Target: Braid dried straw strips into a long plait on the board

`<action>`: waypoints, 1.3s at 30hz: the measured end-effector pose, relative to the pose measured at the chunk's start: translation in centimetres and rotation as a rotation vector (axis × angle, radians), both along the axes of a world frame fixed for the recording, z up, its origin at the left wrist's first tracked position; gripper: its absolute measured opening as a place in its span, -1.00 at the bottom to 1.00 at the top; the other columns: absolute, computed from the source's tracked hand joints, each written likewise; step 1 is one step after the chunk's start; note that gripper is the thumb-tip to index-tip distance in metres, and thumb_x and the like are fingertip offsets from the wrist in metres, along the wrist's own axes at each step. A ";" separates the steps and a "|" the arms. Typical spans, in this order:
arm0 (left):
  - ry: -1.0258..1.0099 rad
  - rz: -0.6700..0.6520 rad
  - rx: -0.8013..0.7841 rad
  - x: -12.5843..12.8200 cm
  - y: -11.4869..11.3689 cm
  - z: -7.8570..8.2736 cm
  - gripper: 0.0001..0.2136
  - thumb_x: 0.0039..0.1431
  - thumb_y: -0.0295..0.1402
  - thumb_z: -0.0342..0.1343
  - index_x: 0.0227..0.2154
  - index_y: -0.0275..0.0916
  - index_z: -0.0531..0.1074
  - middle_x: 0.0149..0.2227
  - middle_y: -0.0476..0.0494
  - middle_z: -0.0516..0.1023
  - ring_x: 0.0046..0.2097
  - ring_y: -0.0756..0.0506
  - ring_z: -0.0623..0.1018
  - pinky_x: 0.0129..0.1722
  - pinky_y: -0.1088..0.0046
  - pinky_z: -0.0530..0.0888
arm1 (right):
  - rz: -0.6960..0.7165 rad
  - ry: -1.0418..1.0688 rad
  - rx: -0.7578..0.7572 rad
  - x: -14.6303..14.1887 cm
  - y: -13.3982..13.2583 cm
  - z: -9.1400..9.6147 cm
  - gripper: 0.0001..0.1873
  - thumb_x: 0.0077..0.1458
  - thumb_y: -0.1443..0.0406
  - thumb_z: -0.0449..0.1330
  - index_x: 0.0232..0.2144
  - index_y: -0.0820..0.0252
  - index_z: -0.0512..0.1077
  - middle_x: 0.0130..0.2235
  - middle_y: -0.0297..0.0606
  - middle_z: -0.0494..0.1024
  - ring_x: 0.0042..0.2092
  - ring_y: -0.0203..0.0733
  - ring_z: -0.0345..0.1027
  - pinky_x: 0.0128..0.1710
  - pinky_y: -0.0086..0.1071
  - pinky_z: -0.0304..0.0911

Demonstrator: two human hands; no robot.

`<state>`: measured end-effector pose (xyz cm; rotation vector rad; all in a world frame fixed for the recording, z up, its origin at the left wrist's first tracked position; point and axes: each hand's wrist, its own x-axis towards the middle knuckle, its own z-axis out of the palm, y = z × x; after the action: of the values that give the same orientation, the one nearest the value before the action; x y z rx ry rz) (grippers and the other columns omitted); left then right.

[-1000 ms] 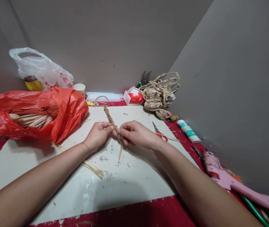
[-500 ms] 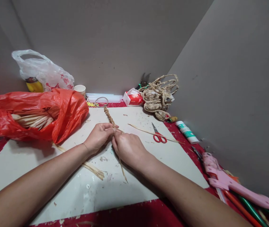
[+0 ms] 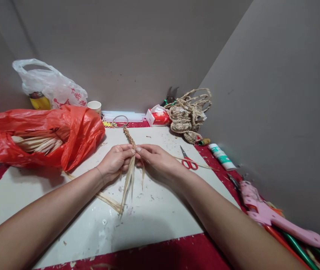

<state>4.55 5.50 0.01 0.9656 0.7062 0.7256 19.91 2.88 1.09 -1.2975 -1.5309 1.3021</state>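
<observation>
A tan braid (image 3: 129, 137) of dry plant fibre runs away from me over the white board (image 3: 160, 228), its far end meeting a thin ring (image 3: 120, 121). My left hand (image 3: 116, 159) pinches the braid's near end between thumb and fingers. Right beside it, my right hand (image 3: 153, 154) is closed at the same spot, thumb and fingertips pressed on the fibre. Loose pale strands (image 3: 127, 183) hang from between both hands toward me. Another flat strip (image 3: 107, 200) lies on the board under my left forearm.
At left, a red plastic bag (image 3: 83, 129) holds a bundle of pale strips (image 3: 40, 142). Red-handled scissors (image 3: 188, 161) rest to the right. Along the back stand a paper cup (image 3: 94, 106), tissue pack (image 3: 160, 117) and coiled rope (image 3: 181, 118). A pink glue gun (image 3: 275, 217) lies front right.
My right hand has turned from knuckles-up to thumb-up. Loose strands now hang together toward me below the hands, where mostly one thin strand showed before.
</observation>
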 end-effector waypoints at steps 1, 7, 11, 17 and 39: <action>0.007 -0.006 0.009 0.0 0.0 0.0 -0.90 -0.01 -0.42 0.14 -0.50 -0.38 0.40 -0.61 -0.05 0.40 -0.69 0.20 0.06 -0.70 0.63 -0.09 | 0.051 0.073 -0.090 -0.1 0.1 -0.2 -0.64 0.12 0.05 0.05 -0.46 0.24 0.31 -0.55 -0.39 0.29 -0.60 -0.43 0.02 -0.61 -0.52 -0.02; 0.090 -0.009 0.046 0.0 -0.3 0.2 -0.89 -0.01 -0.44 0.12 -0.57 -0.35 0.37 -0.72 0.10 0.20 -0.71 0.18 0.00 -0.72 0.62 -0.09 | 0.105 0.069 -0.288 0.5 0.6 0.0 -0.62 0.13 0.06 0.05 -0.52 0.23 0.32 -0.70 -0.55 -0.01 -0.70 -0.49 -0.29 -0.77 -0.53 -0.34; 0.093 -0.014 0.105 0.3 -0.4 -0.1 -0.89 -0.03 -0.46 0.10 -0.60 -0.35 0.34 -0.61 -0.02 0.38 -0.62 0.13 0.28 -0.63 0.63 0.16 | 0.134 0.052 -0.338 1.0 0.9 -0.2 -0.63 0.14 0.08 0.05 -0.50 0.25 0.37 -0.73 -0.55 0.03 -0.72 -0.49 -0.27 -0.79 -0.54 -0.30; 0.136 -0.025 0.317 0.1 0.1 -1.1 -0.97 0.04 -0.47 0.04 -0.42 -0.30 0.32 -0.55 -0.05 0.45 -0.42 0.01 0.47 -0.32 0.50 0.36 | 0.160 0.175 -0.473 1.0 0.9 -0.6 -0.68 0.08 0.12 0.11 -0.55 0.26 0.34 -0.77 -0.59 -0.03 -0.73 -0.50 -0.33 -0.78 -0.56 -0.34; 1.103 0.054 1.009 0.1 -4.6 0.4 -0.83 -0.02 -0.56 -0.01 -0.35 -0.32 0.41 -0.65 -0.10 0.30 -0.50 -0.16 0.40 -0.38 0.38 0.23 | -0.065 0.362 -0.475 -1.2 -0.5 -0.6 -0.72 -0.12 0.30 0.18 -0.71 0.20 0.16 -0.80 -0.59 -0.02 -0.73 -0.53 -0.31 -0.77 -0.57 -0.36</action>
<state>4.64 0.88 0.45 2.3555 1.3505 0.5349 18.70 2.35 0.48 -1.2837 -0.9536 1.8139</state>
